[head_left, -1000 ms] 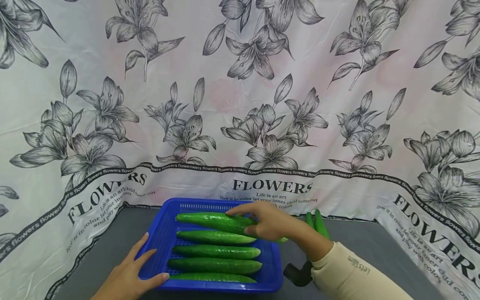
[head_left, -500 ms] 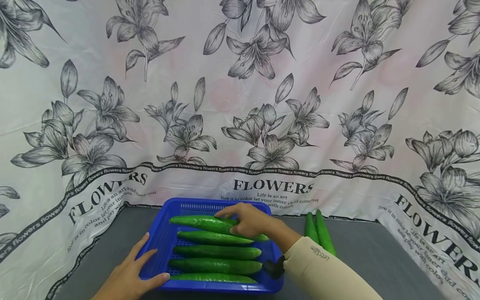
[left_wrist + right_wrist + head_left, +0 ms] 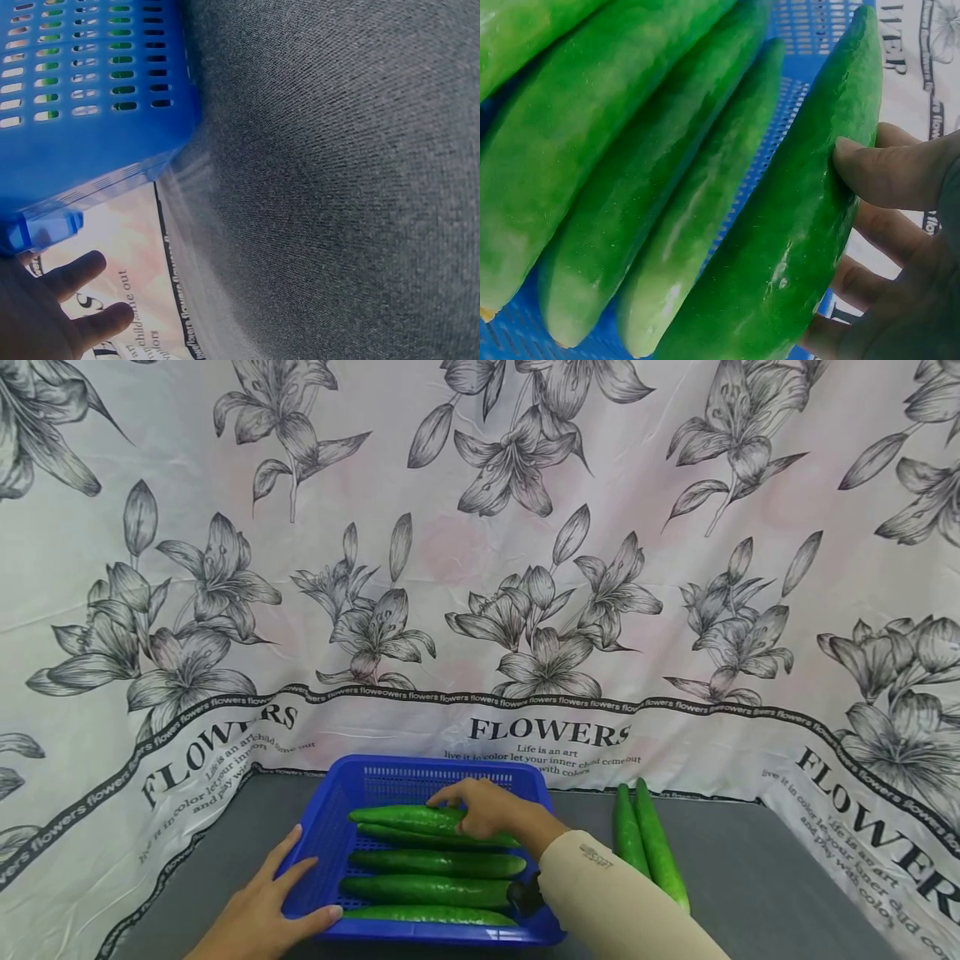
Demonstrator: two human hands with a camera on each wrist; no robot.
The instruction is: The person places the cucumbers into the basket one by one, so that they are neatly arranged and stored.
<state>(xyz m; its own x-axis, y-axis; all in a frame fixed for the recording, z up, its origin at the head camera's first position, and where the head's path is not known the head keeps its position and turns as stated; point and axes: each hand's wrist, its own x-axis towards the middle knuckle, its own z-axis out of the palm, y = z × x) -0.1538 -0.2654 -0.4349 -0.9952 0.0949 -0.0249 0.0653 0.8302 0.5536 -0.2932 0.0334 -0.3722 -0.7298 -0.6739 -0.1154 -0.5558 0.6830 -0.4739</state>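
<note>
My right hand [image 3: 487, 810] grips the rearmost cucumber [image 3: 397, 815] inside the blue basket [image 3: 540, 781], thumb on one side and fingers round the other, as the right wrist view shows with the cucumber [image 3: 780, 247] and hand [image 3: 900, 225]. That cucumber lies close behind a second one [image 3: 390, 835]; several more, such as the middle cucumber [image 3: 435, 862], lie in rows toward the front. My left hand [image 3: 262, 906] rests with spread, fairly straight fingers at the basket's left front corner, the thumb touching its rim. The left wrist view shows the hand [image 3: 52, 307] beside the basket [image 3: 90, 157].
Two cucumbers [image 3: 660, 852] lie side by side on the grey tabletop [image 3: 750, 877], right of the basket. A flower-printed cloth [image 3: 420, 727] hangs behind and around the table. A black wrist device [image 3: 527, 895] is at my right sleeve.
My right hand has moved left, then lowered the gripped cucumber toward the front, close to the one before it. The two cucumbers at the right are less covered by my arm. My left hand has stayed put.
</note>
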